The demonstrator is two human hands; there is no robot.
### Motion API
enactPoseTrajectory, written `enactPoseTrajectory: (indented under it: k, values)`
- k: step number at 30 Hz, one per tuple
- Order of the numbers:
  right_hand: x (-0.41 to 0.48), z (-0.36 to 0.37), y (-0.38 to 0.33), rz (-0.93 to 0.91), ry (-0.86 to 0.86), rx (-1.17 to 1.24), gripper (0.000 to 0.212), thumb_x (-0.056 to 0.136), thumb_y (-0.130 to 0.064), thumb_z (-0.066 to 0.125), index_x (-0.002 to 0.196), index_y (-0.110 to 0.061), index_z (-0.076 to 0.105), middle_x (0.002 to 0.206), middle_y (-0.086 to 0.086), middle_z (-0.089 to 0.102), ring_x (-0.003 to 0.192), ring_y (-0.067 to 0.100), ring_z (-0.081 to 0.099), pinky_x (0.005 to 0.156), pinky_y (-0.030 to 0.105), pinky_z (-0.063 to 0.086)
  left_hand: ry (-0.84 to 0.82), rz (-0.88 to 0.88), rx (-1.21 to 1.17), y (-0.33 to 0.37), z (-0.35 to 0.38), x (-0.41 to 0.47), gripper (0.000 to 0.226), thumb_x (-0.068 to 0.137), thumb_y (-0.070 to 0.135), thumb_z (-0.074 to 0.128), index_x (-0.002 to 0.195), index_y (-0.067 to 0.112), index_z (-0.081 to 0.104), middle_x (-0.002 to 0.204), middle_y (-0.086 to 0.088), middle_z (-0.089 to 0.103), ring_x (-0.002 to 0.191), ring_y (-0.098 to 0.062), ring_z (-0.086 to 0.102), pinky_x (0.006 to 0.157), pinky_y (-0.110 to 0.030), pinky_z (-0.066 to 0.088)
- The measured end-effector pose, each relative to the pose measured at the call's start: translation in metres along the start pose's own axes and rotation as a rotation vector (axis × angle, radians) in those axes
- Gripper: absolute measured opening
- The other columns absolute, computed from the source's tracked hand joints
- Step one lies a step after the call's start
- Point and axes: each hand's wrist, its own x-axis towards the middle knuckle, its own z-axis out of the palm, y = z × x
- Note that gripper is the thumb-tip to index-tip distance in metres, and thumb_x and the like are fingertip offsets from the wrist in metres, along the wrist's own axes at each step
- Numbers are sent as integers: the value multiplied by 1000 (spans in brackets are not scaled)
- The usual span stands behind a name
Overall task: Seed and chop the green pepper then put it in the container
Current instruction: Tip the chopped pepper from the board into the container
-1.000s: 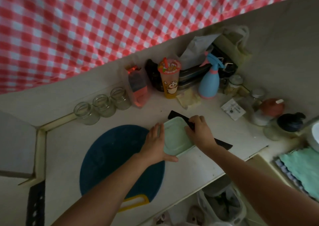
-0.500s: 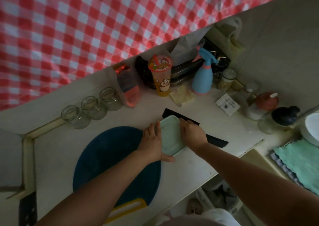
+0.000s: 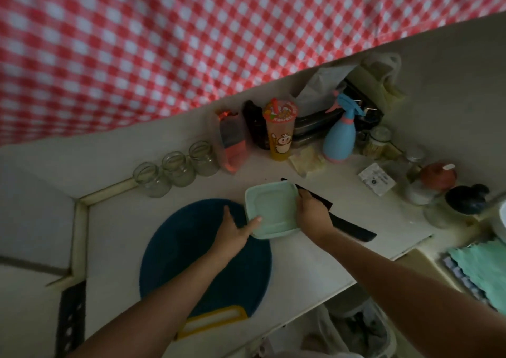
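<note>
Though no pepper shows, the right hand (image 3: 312, 215) grips the container (image 3: 273, 207) by its edge; the left hand (image 3: 232, 229), fingers straight, touches its corner. Progress unclear.

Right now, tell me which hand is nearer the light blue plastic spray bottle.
Right. The right hand grips the pale green plastic container on the side facing the spray bottle; the left hand touches its opposite side, farther off.
</note>
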Motion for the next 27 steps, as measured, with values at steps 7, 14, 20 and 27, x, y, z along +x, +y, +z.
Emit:
enactPoseTrajectory:
  k: [7,14,20,27]
  values:
    - [-11,28,-89,-184,21,77,32,99,-16,33,127,-6,44,104,18,65,94,37,62,76,42,50,-8,-233,-1014,-5,-28,-30,22,87,13,61,107,4,59,104,-20,65,100,-31,61,90,-41,49]
    - [-13,65,-148,-258,-152,209,32,100,-22,34,128,-10,43,109,17,63,96,36,61,82,41,49,256,-114,-1186,-29,-96,-39,22,86,6,62,107,3,59,112,-16,65,108,-27,61,92,-41,52]
    - [11,74,-149,-273,-301,-167,32,98,-13,40,128,-6,46,122,19,48,105,32,53,90,33,44,510,-84,-1153,-50,-180,-29,34,84,18,68,112,2,58,102,-14,64,91,-22,64,64,-31,60]
    - [16,79,-134,33,-327,-624,60,90,-15,57,142,-11,29,146,13,27,124,30,45,97,39,43,620,-76,-1169,-66,-230,-10,43,84,34,64,119,13,54,118,-12,56,111,-23,55,100,-35,47]
